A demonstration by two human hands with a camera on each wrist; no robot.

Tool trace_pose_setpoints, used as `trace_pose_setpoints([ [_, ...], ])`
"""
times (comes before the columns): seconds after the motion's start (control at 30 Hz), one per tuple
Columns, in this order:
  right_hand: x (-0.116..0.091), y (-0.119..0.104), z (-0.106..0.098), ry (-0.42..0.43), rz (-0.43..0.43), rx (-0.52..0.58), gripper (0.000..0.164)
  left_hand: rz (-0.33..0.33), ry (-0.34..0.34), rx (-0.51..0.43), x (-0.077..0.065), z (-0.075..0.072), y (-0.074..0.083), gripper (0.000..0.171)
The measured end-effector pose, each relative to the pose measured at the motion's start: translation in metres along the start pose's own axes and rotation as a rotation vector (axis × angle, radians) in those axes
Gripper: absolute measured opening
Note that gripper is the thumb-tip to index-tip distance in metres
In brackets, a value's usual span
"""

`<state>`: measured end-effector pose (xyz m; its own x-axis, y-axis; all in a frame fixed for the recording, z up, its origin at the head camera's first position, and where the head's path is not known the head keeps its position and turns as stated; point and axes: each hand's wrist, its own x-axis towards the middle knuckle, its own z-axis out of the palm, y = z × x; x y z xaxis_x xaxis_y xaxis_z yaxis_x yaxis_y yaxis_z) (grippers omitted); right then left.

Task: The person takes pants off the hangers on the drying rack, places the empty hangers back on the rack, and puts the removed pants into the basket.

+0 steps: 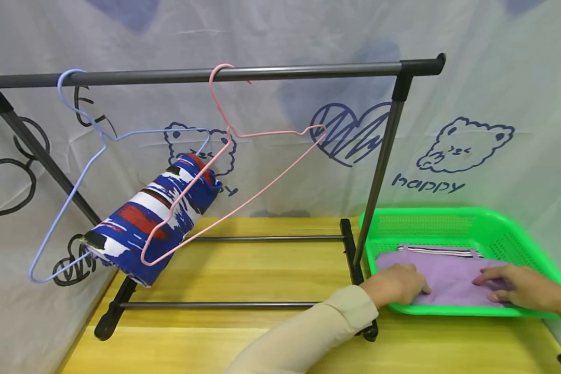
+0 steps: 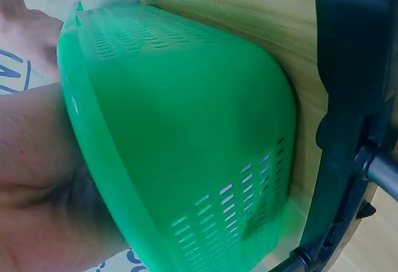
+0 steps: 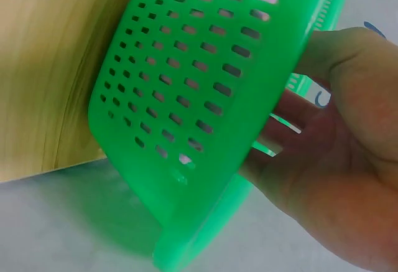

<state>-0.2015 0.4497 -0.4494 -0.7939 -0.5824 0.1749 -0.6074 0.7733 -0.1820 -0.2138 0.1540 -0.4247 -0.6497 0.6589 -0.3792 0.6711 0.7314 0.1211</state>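
A folded purple garment (image 1: 441,272) with a black-and-white striped band along its far edge lies in a green plastic basket (image 1: 425,222). My left hand (image 1: 397,283) reaches over the basket's near-left rim, its fingers down on the purple cloth and partly hidden. Over the right part of the garment is my right hand (image 1: 525,287), thumb and forefinger spread apart with fingertips at the cloth. Seen from the right wrist, the fingers (image 3: 289,113) extend past the perforated basket wall. The left wrist view shows mostly the basket's outer side (image 2: 186,116).
A dark metal rack (image 1: 308,71) stands left of the basket, one foot (image 2: 348,98) close beside it. On its bar hang a blue hanger (image 1: 81,176), carrying a rolled blue, white and red patterned cloth (image 1: 154,213), and a bare pink hanger (image 1: 262,200). Everything stands on a wooden table (image 1: 243,270).
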Motion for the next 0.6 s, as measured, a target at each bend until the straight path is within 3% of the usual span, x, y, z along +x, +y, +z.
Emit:
trace_pose_setpoints([
  [0.3, 0.019, -0.005, -0.004, -0.102, 0.061, -0.034, 0.028, -0.019, -0.012, -0.053, 0.004, -0.001, -0.005, 0.055],
  [0.6, 0.022, -0.014, -0.015, -0.252, 0.202, 0.081, 0.025, 0.044, -0.002, -0.043, -0.004, 0.001, -0.005, 0.046],
])
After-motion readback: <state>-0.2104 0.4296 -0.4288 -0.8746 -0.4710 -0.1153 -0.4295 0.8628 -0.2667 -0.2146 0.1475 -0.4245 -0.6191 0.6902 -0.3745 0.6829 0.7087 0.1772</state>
